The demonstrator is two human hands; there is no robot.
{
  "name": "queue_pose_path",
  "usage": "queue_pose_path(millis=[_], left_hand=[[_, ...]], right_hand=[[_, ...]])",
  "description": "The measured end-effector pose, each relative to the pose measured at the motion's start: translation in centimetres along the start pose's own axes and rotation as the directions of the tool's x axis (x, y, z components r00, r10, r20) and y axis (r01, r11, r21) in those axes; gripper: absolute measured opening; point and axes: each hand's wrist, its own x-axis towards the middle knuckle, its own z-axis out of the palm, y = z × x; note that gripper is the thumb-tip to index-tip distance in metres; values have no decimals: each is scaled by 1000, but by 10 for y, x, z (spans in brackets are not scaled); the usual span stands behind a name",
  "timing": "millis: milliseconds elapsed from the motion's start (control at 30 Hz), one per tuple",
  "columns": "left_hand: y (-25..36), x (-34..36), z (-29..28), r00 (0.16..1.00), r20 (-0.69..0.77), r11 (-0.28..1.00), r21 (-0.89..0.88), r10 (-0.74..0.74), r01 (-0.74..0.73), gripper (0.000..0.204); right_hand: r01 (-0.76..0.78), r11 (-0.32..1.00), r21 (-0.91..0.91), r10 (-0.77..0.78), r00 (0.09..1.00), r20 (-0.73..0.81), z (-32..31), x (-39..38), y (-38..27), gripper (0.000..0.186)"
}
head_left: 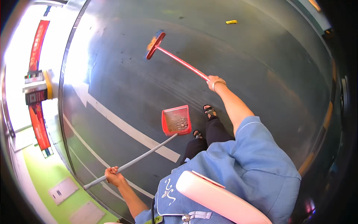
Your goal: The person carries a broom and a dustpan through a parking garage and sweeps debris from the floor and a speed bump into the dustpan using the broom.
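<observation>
My left hand (114,176) is wrapped round the grey handle of a long-handled dustpan. The red dustpan (164,123) rests on the floor just ahead of my feet, with a heap of grit and small debris (178,124) inside. With my right arm stretched forward, my right hand (215,82) grips the red and white handle of a broom (182,63). The broom's red head, with orange and blue bristles, is out ahead and a little left, well apart from the dustpan. Whether its bristles touch the floor I cannot tell.
A yellow piece of litter (231,22) lies on the grey floor (257,89) far ahead. A white arrow (126,128) is painted on the left. Beyond a floor edge stands a barrier machine (37,87) with red panels. A yellow and black strip (317,142) runs along the right.
</observation>
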Motion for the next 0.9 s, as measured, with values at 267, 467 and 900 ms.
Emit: queue_pose_path(millis=[267,467,900], left_hand=[[-11,36,1,982,183,999,7,-51,50,15],[17,-32,-5,984,178,1000,11,7,-9,11],[146,-61,19,896,436,996,-37,84,-76,18]], right_hand=[[-252,955,157,276,949,-151,122,-338,168,20],[-668,649,364,698,713,64,187,-654,212,27],[-662,664,348,682,727,82,55,-635,214,31]])
